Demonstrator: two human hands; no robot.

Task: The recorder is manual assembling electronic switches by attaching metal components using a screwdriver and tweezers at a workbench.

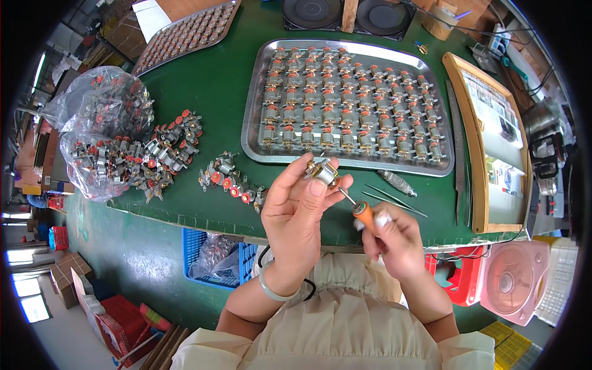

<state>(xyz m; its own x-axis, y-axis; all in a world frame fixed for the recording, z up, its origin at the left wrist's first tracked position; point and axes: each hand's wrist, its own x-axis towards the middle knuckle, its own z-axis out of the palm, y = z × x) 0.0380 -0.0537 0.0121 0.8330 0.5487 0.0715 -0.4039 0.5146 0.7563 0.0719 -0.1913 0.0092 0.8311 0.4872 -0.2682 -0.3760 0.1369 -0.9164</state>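
Between the thumb and fingers of my left hand (295, 216) is a small metal electrical part (323, 172) with a silvery cylindrical body and brassy ends. My right hand (398, 239) is closed around a screwdriver (364, 214) with an orange handle. Its thin shaft points up and left, and the tip is at or close to the part's lower right end; contact is hard to make out. Just beyond my hands lies a metal tray (250, 132) with many similar parts in rows, most showing orange-red pieces. Left of my hands, loose parts (228, 183) lie on the green tabletop (216, 92).
A clear plastic bag (102, 105) spills a heap of parts (166, 151) at the left. Another filled tray (191, 37) stands far left. Tweezers (394, 200) and a grey-handled tool (396, 182) lie right of my hands, near a wooden frame (459, 80). Two black fans (382, 17) stand behind.
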